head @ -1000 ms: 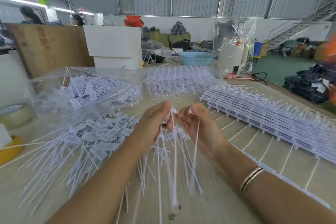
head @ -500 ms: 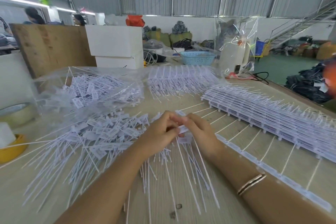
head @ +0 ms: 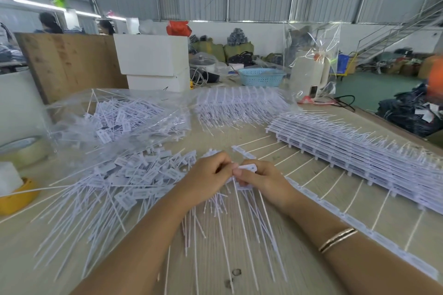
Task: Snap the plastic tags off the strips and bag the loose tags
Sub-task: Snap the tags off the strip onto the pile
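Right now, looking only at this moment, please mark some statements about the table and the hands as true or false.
1. Both hands pinch white plastic tags at the middle of the table. True: the left hand and right hand meet on the white plastic tag.
2. The clear plastic bag is empty. False: it already holds loose tags.
3. A stack of uncut white tag strips lies to the right of the hands. True.
4. The light blue perforated basket sits beside the left hand. False: it stands far back on the table.
5. The gold bangle is on the left wrist. False: it is on the right wrist.
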Available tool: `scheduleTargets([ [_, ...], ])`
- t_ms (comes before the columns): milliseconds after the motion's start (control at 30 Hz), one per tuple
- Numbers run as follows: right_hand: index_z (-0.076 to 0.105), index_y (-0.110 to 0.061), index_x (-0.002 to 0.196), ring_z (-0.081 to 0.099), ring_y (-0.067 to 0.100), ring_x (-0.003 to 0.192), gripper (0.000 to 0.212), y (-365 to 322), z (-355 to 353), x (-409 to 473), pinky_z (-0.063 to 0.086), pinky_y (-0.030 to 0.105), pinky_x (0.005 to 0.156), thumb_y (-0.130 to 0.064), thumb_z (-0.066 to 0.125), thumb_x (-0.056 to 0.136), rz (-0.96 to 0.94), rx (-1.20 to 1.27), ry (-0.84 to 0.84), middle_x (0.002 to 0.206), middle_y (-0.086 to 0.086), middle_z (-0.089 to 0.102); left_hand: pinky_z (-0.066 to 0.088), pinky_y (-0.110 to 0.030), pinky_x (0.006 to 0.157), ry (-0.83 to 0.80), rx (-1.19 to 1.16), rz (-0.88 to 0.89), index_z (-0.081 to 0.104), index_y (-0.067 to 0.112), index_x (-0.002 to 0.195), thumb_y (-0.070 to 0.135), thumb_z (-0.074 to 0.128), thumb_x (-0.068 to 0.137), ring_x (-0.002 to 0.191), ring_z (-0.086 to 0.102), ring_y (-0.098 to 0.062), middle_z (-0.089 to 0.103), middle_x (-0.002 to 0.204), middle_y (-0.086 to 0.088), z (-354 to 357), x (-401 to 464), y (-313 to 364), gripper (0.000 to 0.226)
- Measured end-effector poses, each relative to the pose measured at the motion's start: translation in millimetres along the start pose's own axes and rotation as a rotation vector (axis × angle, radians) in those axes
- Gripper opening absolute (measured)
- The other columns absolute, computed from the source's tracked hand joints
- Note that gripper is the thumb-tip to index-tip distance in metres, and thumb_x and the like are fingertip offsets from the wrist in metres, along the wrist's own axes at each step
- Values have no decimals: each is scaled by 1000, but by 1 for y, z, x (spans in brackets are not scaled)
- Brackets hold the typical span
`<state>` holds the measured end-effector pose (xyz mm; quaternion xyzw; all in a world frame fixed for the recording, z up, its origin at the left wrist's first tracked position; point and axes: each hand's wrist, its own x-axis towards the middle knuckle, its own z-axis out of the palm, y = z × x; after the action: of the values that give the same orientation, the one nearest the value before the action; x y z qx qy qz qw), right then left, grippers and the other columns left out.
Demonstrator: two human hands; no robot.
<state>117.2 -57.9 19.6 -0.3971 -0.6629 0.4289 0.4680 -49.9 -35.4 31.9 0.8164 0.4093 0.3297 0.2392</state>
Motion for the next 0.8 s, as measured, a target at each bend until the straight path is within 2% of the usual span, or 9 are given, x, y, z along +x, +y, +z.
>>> scheduleTargets([
  [133,62,-13,71,57,-1,60,24,-1,0,-2,42,10,63,-2,56,91,-81,53,-20,60,-11,62,34,-10,53,-81,57,-48,50,32,61,39,39,99,47,47,4,53,49,14,0,-2,1,41],
  [200,64,-16,70,62,1,65,30,-4,2,-3,45,10,66,-1,52,92,-138,116,-51,65,-8,67,35,-7,53,-104,-54,-65,54,30,56,44,37,98,45,49,5,55,47,19,-1,-2,2,47],
  [300,64,-21,69,64,17,70,27,-7,6,-2,46,22,72,-9,52,91,-191,164,-31,70,4,69,39,-17,66,-110,-210,-53,55,29,53,57,32,87,57,53,-4,60,55,14,-3,-1,4,50],
  [367,58,-12,70,61,25,69,20,-4,8,-1,45,32,73,-13,54,89,-221,164,6,69,9,66,41,-23,75,-116,-259,-38,57,32,50,58,31,85,62,56,-2,61,57,14,-1,-1,4,51],
  [433,58,-12,71,58,20,64,18,-3,10,0,45,29,70,-15,55,88,-254,196,82,67,4,63,42,-31,80,-89,-309,-47,60,29,53,60,30,86,67,59,-3,62,61,11,-2,-1,1,54],
  [500,61,-20,71,51,16,62,19,-6,7,0,43,24,69,-19,53,88,-266,265,215,69,0,60,42,-36,86,-20,-444,-99,60,26,55,61,32,92,71,54,-19,58,68,-3,-7,0,-1,58],
  [633,56,-10,78,50,10,65,20,-6,0,-4,42,13,69,-26,52,90,-206,140,248,70,-1,55,37,-10,56,43,-430,-14,51,23,48,49,36,92,44,42,-6,49,48,8,-15,-1,2,53],
  [733,52,-15,78,43,12,67,19,-1,1,1,38,20,65,-27,59,93,-71,-118,242,71,0,47,36,-20,57,5,-451,4,44,5,56,28,39,99,43,37,-6,41,44,7,-7,0,3,49],
  [800,58,-21,94,48,14,77,4,0,6,5,41,28,74,-22,61,91,-13,-298,277,83,-2,52,32,-24,57,-14,-486,14,40,9,61,11,37,94,45,34,-7,40,46,7,-4,0,3,34],
])
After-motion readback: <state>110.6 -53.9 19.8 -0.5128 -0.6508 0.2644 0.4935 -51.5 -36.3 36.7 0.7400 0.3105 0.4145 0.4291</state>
